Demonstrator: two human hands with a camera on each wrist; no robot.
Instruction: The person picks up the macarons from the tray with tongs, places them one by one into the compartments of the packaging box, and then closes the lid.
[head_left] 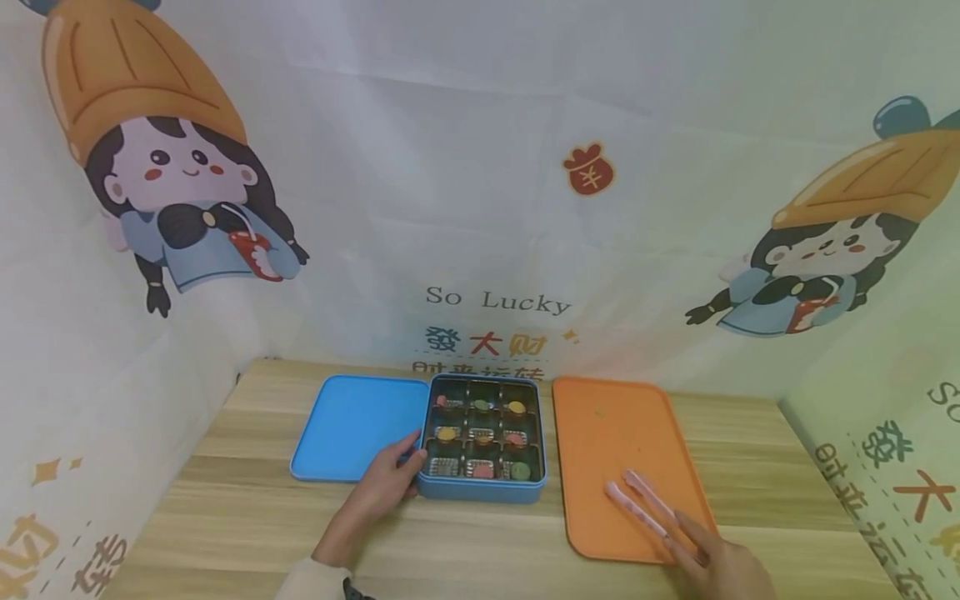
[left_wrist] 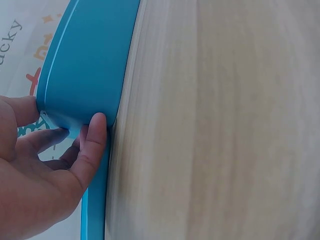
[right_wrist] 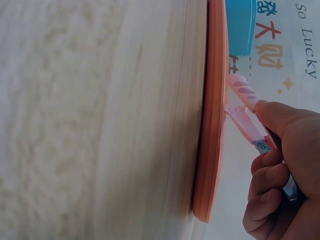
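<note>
A blue tin (head_left: pixel 480 490) with a dark divided insert holds small round pieces in pink, green and yellow, such as a yellow piece (head_left: pixel 446 434) and a green piece (head_left: pixel 520 472). Against the tin's left wall, near its front corner, rests my left hand (head_left: pixel 386 479); in the left wrist view its thumb touches the rim while the fingers lie lower on the side. My right hand (head_left: pixel 720 562) grips pink tongs (head_left: pixel 637 507) over the orange tray (head_left: pixel 600 467). The tongs' tips are spread apart, with nothing visible between them, close to the tray's surface.
A flat blue lid (head_left: pixel 360 425) lies left of the tin. Everything stands on a wooden table (head_left: pixel 480 550). Behind it hangs a printed white cloth (head_left: pixel 420 183), close to the far edges of the tin and tray. Tiny specks lie on the tray.
</note>
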